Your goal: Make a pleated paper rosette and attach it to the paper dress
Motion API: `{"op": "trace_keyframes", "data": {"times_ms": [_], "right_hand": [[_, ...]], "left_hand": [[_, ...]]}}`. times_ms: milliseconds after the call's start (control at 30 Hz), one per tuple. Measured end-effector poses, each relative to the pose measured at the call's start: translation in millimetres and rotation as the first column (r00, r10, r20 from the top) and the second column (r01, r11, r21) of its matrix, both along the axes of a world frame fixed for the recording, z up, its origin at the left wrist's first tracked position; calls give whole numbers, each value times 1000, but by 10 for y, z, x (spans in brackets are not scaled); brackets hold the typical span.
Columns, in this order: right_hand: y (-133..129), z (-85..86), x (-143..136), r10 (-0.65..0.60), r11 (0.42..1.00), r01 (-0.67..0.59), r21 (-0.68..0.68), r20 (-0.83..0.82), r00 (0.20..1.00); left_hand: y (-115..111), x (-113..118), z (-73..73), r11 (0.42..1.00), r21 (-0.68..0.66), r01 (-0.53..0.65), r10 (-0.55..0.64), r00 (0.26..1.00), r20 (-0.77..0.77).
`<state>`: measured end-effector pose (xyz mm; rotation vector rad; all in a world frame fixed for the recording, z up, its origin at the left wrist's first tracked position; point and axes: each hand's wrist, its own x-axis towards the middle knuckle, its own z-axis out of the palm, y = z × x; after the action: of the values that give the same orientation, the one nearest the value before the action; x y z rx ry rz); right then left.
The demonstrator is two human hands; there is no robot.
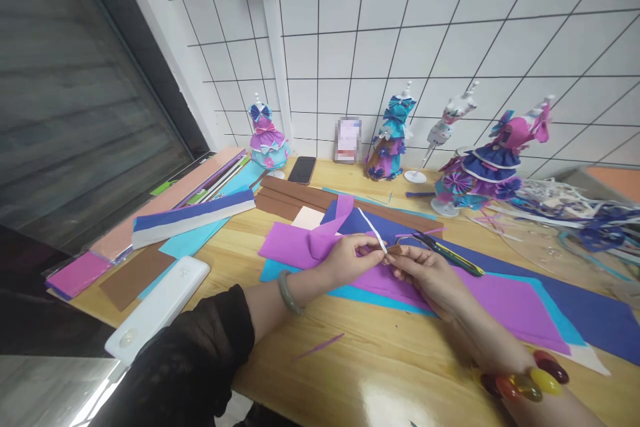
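My left hand and my right hand meet over the stacked paper, fingertips close together. Pinched between them is a small gathered piece of brown paper. A narrow white strip runs from the fingertips up and to the left; my left thumb and fingers are closed at its lower end. The fingers of my right hand close around the brown piece from the right. Below both hands lie purple paper, light-blue paper and dark-blue paper.
A tool with black and yellow-green handles lies beside my right hand. Dressed miniature mannequins and a bare white form stand along the wall, near a phone. At left is a white power bank; strip scraps lie at right.
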<state>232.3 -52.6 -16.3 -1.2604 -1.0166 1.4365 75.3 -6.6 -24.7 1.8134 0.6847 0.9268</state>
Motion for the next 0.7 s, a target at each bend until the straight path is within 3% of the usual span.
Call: {"op": "trace_keyframes", "data": {"times_ms": [167,433,700], "right_hand": [[-5,6,-17,-6,1000,6,-2,-5,1000],[-16,35,-34,-39,997,36,-64,-53,998],[-24,48,-51,-37,999,37,-24,-19,999]], "left_hand": [[16,-3,-13,998,25,-56,54,997,61],[-21,-47,15,915,396,-77,104,993,-48],[-28,-59,6,918,389,-77,126,986,-104]]}}
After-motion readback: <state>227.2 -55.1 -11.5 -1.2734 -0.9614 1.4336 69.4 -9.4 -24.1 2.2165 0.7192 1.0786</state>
